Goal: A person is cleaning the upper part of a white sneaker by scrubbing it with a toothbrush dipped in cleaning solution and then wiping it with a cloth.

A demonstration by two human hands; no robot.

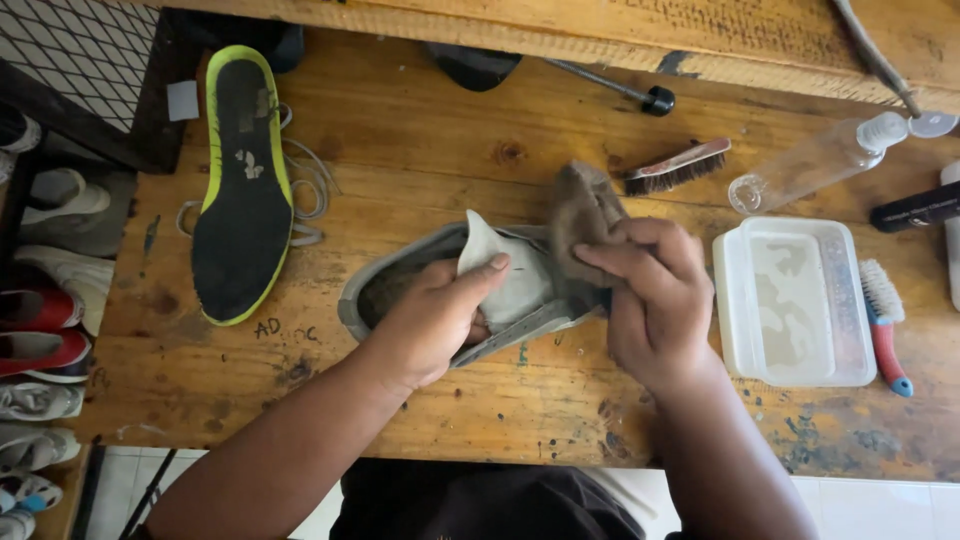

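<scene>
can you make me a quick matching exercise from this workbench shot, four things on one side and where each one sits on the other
Things:
1. insole
2. white tub
3. grey shoe
4. clear bottle

Places:
A. lying on its side at the far right of the bench, beyond the tub
B. at the left of the bench, beside loose laces
C. in the middle, held by the left hand while the right hand presses a brown cloth to it
D. right of the hands, next to a red and blue brush

Pairs: 1-B, 2-D, 3-C, 4-A
</scene>
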